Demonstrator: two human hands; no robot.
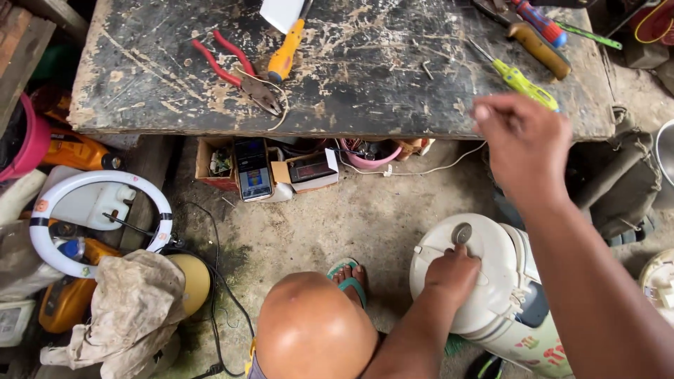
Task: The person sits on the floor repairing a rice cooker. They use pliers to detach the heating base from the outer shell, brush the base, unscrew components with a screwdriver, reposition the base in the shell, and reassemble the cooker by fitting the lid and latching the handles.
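Observation:
A white rice cooker (500, 261) with a round metal cap (461, 233) on its lid stands on the concrete floor by my knee (312, 326). My left hand (453, 274) rests curled on the lid's near edge and holds it. My right hand (523, 144) hovers with its fingers loosely apart and nothing in them at the front right edge of the worn black workbench (365, 63). It is just below a yellow-green screwdriver (523, 84) without touching it.
On the bench lie red pliers (235, 74), a yellow-handled tool (284, 56), a brown-handled screwdriver (540, 45) and a red-and-blue one (540, 21). Under the bench are a cardboard box (205, 160) and a pink bowl (368, 158). At left are a white ring (98, 224), a cloth (133, 309) and an orange jug (77, 151).

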